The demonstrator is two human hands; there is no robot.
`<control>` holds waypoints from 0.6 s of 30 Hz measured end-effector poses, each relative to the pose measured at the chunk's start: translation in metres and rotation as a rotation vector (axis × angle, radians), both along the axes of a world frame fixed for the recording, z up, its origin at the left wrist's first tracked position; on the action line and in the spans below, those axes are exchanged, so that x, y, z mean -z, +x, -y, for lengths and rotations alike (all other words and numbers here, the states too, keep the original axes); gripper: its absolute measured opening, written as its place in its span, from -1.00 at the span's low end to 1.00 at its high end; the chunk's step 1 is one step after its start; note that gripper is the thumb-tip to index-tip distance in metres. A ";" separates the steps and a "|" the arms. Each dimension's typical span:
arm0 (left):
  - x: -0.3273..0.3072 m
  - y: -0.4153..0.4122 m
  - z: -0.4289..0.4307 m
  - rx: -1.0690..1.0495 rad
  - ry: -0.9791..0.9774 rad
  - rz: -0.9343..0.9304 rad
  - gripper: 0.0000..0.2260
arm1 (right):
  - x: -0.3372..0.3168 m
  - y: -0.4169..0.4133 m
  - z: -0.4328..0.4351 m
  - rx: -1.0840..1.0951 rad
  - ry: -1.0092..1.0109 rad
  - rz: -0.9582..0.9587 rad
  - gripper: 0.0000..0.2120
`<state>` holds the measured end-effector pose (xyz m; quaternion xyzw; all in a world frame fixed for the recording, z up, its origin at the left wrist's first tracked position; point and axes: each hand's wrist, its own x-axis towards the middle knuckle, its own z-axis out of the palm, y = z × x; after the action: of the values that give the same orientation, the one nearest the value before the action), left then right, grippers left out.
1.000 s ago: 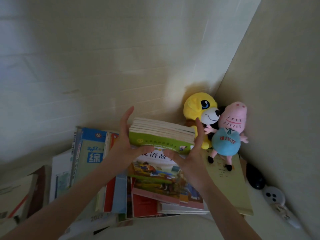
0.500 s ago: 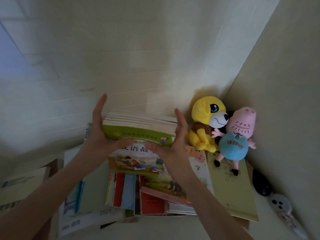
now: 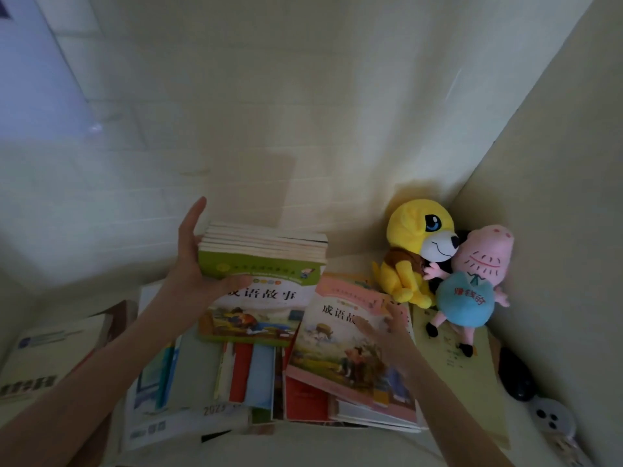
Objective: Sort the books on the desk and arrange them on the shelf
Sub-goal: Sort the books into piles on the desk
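Note:
A stack of thin green-covered storybooks (image 3: 266,254) is held up above the pile of books (image 3: 256,375) on the desk. My left hand (image 3: 192,267) grips the stack alone: fingers up its left side, thumb across the front cover. To the right, a pink-covered storybook (image 3: 337,335) lies on top of the pile. My right hand (image 3: 387,335) rests on its cover with the fingers spread. No shelf is in view.
A yellow plush dog (image 3: 411,251) and a pink plush pig (image 3: 472,291) sit in the corner of two pale walls, on a yellow-green booklet (image 3: 468,382). A black mouse (image 3: 515,379) and a white power socket (image 3: 553,419) lie at right. More books (image 3: 43,352) lie at left.
My right hand let go of the stack's right side and dropped onto the pink storybook. The stack moved left, now held by my left hand only.

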<state>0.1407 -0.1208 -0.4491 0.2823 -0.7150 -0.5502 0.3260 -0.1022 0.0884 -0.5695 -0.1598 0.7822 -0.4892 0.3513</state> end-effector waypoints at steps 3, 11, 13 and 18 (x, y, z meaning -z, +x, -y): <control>-0.001 -0.001 -0.001 0.002 0.001 -0.002 0.03 | 0.038 -0.015 -0.004 0.120 0.208 -0.124 0.21; -0.002 -0.004 0.001 -0.032 0.016 0.015 0.02 | 0.018 -0.020 -0.006 0.141 0.225 0.174 -0.50; 0.000 -0.005 0.003 -0.031 0.015 0.016 0.03 | 0.006 -0.016 -0.016 0.156 0.129 0.231 -0.62; -0.001 -0.008 0.006 -0.024 0.025 0.010 0.00 | -0.020 -0.019 -0.037 0.189 -0.083 0.334 -0.45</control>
<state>0.1322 -0.1268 -0.4485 0.2975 -0.7064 -0.5536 0.3255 -0.1210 0.1252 -0.5492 -0.0168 0.7039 -0.5713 0.4219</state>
